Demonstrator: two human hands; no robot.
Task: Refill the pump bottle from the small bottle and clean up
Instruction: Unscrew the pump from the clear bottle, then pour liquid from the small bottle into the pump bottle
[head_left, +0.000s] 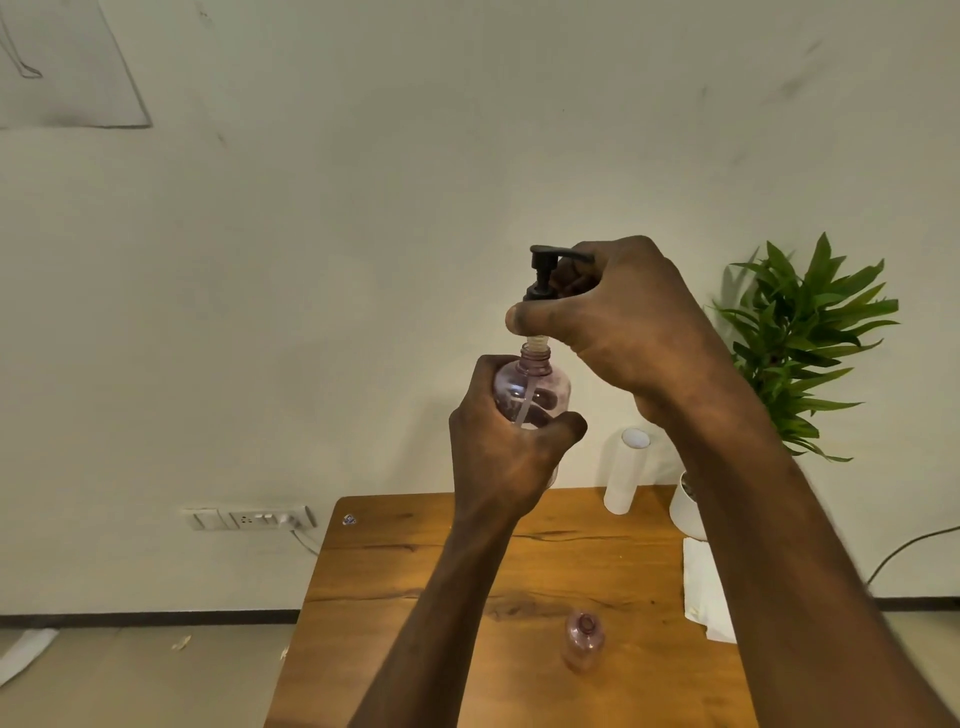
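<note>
The left hand (498, 457) wraps the light, smooth, likely slippery pump bottle (531, 387) by its body, while directly above it the right hand (613, 317) pinches the stiff black pump head (545, 275) at its collar, dip tube inside the neck.

Head view, forward over table (415, 571)

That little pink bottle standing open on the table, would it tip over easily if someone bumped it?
Probably yes. The small bottle looks like thin clear plastic and nearly empty, so likely very light. With no cap on its mouth, any leftover liquid could spill onto the wooden table if it tips.
</note>
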